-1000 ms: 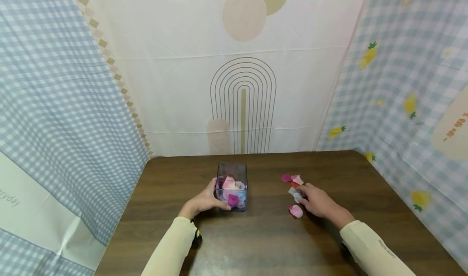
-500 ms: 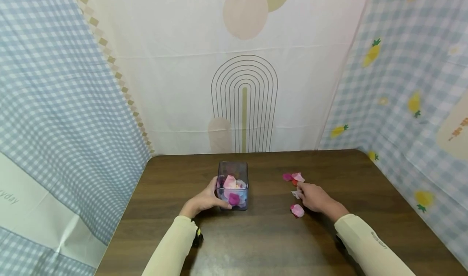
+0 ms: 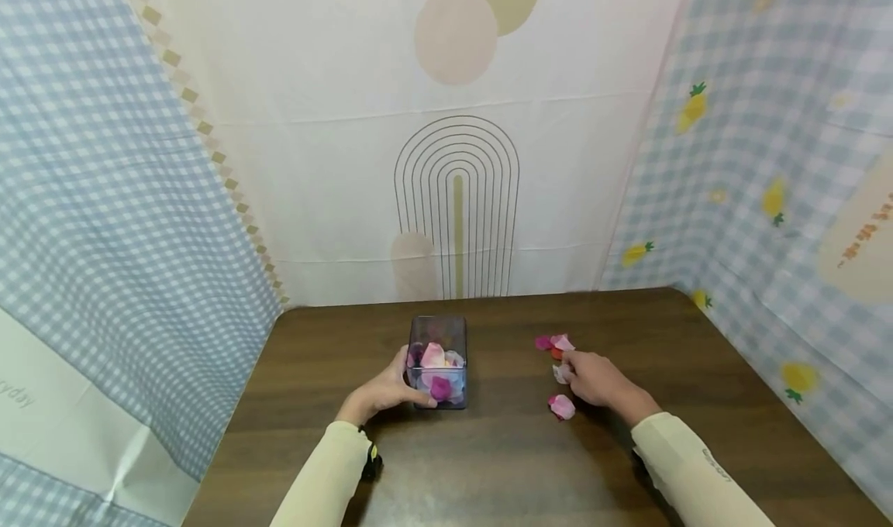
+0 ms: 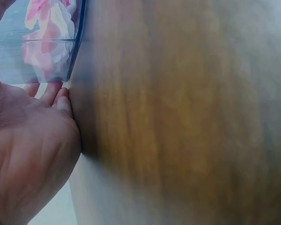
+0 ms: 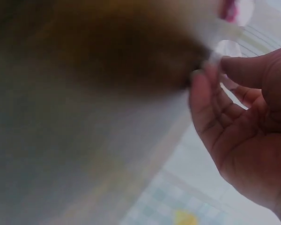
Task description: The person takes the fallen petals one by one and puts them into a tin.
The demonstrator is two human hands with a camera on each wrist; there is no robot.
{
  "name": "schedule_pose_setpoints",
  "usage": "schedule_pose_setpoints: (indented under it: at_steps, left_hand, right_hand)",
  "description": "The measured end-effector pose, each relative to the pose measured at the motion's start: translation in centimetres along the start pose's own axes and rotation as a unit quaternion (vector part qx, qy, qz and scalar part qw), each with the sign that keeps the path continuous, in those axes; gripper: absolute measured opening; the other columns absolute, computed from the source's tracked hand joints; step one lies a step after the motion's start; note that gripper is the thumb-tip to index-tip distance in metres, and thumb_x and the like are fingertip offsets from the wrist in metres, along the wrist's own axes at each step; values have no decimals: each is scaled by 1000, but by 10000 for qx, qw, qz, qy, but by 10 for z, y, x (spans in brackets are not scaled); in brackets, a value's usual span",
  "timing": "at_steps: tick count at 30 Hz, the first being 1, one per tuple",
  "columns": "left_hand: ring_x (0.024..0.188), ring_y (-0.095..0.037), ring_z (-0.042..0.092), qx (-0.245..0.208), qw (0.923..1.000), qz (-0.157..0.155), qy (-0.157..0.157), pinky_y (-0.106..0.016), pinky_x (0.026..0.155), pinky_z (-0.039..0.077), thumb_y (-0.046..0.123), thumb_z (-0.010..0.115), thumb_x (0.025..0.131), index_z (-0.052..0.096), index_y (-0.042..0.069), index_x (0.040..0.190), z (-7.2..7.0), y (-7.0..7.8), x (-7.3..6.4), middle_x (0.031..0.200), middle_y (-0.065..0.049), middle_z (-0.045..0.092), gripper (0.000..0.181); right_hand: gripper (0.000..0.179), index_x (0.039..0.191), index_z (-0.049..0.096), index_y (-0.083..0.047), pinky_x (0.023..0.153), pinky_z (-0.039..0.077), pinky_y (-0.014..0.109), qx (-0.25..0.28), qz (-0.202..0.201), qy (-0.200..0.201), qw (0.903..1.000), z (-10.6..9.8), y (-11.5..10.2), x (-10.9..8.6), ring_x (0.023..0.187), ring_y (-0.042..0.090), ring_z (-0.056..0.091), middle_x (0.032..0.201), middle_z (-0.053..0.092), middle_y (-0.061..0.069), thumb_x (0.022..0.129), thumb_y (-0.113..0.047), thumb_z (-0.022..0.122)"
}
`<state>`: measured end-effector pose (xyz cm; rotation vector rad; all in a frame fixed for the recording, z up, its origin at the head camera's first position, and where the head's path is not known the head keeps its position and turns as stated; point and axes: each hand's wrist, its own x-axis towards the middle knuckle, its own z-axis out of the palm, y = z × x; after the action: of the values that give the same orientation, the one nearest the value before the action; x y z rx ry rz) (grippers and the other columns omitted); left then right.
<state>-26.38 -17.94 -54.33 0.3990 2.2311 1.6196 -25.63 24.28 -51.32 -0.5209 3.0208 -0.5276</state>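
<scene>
My left hand [image 3: 382, 391] grips a clear plastic box [image 3: 438, 327] at its left side, thumb across the near face. Inside lie loose flower petals [image 3: 440, 388] in pink, magenta and white. The left wrist view shows the fingers [image 4: 50, 93] at the lower edge of the box, petals visible through its wall. On the right of the table, my right hand [image 3: 603, 381] pinches a white petal [image 3: 560, 373]. Its thumb [image 5: 246, 70] and fingertips meet at the petal [image 5: 229, 48] in the right wrist view.
Beyond the right hand lie a magenta petal [image 3: 543, 343], a pale pink petal [image 3: 562, 342] and an orange-red petal [image 3: 556, 353]. A pink petal [image 3: 562, 407] lies nearer. The brown wooden table [image 3: 488, 473] is bordered by a hanging cloth [image 3: 335, 201] at the back.
The right fingers have closed on the white petals, which now show less beside the hand. The left hand keeps its hold on the box. The head view has shifted slightly.
</scene>
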Motion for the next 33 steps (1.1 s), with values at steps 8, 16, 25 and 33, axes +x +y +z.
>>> schedule_pose_setpoints:
  at_steps: [8,16,25,33]
  left_hand:
    - [142,-30,47,-76,10000,-55,-4,-57,129,28,17,98,73,28,11,160,3,-2,-4,153,-17,50,112]
    - [139,-27,50,-41,10000,-53,47,-53,127,32,18,99,72,29,12,159,0,-1,-6,151,-15,53,111]
    - [138,-27,49,138,9999,74,31,-51,124,35,23,99,72,29,9,159,5,-4,-4,151,-16,51,113]
    - [139,-27,49,-22,10000,11,94,-51,126,33,18,98,74,30,12,159,1,0,-2,151,-14,53,109]
  right_hand:
    - [3,101,60,-8,67,43,34,174,-40,220,9996,-6,-22,3,69,17,51,75,53,1,103,-9,62]
    - [8,95,66,-12,64,47,25,871,-906,1131,9856,-1,-68,10,70,5,55,84,71,-1,102,-12,71]
    - [7,99,70,-16,66,49,21,1300,-1143,1340,9757,-2,-114,8,73,4,55,91,74,-3,100,-12,75]
    - [4,103,70,-14,65,52,23,1805,-1088,1385,9677,-6,-126,11,73,9,56,91,74,1,101,-15,73]
